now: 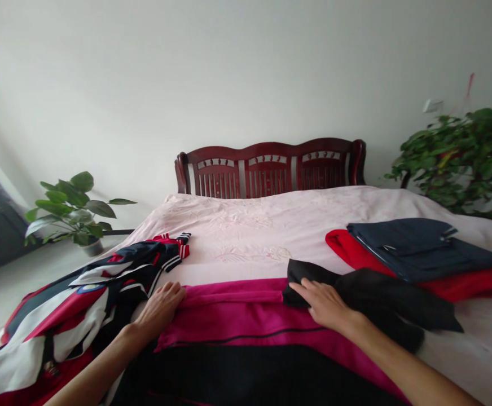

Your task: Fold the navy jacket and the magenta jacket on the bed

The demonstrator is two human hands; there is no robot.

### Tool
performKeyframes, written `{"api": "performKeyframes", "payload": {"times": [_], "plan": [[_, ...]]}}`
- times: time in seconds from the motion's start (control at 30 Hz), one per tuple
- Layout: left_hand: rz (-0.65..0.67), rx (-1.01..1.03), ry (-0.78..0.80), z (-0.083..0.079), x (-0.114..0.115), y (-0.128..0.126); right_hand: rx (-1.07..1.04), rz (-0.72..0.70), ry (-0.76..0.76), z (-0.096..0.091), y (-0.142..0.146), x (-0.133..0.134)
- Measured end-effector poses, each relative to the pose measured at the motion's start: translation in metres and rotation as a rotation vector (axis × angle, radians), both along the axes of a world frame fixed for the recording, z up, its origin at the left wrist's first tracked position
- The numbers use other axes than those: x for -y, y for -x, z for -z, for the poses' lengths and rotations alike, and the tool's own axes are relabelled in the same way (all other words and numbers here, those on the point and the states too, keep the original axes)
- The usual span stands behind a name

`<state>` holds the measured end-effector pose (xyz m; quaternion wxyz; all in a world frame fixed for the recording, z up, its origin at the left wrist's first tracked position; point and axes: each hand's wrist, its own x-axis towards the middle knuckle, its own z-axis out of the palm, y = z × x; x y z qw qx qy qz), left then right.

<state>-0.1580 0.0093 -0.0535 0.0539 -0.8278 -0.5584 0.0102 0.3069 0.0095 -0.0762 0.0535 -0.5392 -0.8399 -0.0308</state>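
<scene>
Head view, as I watch from my remote station: a magenta-and-black garment (233, 321) lies spread on a bed (237, 237), directly under and between both hands.

Left hand (159, 309): open, palm down, fingers together, pressing at the garment's upper edge without gripping.

Right hand (322, 304): open, fingers spread, lying flat across black fabric (381, 299). I cannot tell whether this fabric is part of the garment.

Axes: the garment's magenta band runs crosswise from hand to hand, and its black lower part extends toward me past the bottom of the view. The black fabric points away to the right of the right hand, roughly crosswise.

Handling: I judge both soft, light and limp, and apt to slide on the cover. The best hold looks to be the upper edge beside the left hand, or the bunched black end at the right fingertips.

Farther right: navy trousers (419, 251) on red cloth (453, 287). Left of the left hand: a striped jacket (80, 293).
</scene>
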Motion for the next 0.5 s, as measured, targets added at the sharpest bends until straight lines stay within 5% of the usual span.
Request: {"api": "performKeyframes", "payload": {"times": [0.1,0.23,0.37,0.5], "plan": [[-0.033,-0.044,0.122,-0.014,0.000,-0.009,-0.059,0.015,0.122,0.001,-0.001,0.004],[0.026,0.178,0.171,-0.023,-0.004,-0.034,-0.143,0.061,0.225,0.001,-0.002,0.007],[0.116,0.277,0.153,0.002,-0.002,-0.059,-0.236,0.056,0.188,0.000,-0.005,0.017],[0.092,0.282,0.195,0.020,0.004,-0.065,-0.552,0.151,-0.065,0.003,-0.044,0.026]]}}
